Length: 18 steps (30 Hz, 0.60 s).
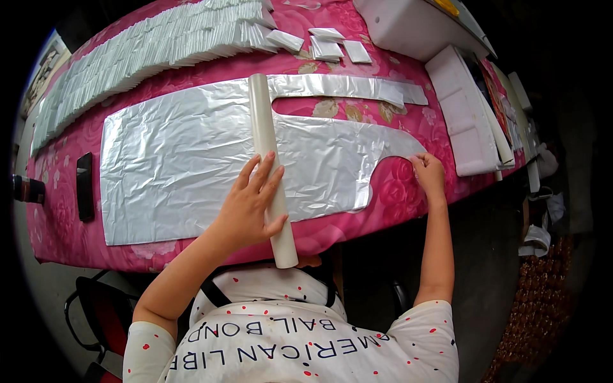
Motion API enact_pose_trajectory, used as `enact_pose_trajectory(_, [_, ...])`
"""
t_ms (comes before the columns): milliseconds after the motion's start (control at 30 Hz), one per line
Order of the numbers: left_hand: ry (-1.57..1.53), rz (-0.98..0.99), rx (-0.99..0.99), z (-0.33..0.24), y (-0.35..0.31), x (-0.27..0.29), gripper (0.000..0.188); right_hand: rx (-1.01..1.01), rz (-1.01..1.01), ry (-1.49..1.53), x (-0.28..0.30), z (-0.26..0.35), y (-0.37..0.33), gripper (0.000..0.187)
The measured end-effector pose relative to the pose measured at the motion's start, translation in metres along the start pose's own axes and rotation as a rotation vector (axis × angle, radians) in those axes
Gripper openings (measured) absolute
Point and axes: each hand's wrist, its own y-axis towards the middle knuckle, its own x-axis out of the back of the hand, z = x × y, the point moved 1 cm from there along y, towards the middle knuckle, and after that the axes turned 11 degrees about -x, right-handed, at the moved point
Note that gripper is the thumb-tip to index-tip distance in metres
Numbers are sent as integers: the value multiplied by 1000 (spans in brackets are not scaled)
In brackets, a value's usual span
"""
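Bright even daylight, fisheye-bent dark rim

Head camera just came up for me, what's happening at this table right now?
A person sits at a table under a pink floral cloth. A thin translucent plastic sheet, cut like an apron, lies flat on it. The left hand rests on a cream tube lying across the sheet, fingers spread. The right hand pinches the sheet's edge by the curved cut-out. A long row of folded white packets runs along the far side, and a dark phone lies at the left.
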Motion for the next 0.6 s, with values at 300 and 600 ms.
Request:
enact_pose_trajectory(300, [-174,-188,-10,-5,5,4,64,10,617,640,-64,125,-86,29])
enact_pose_trajectory(600, [-1466,-195,789,14,-3,29,39,670,753,383,-111,193,-202,33])
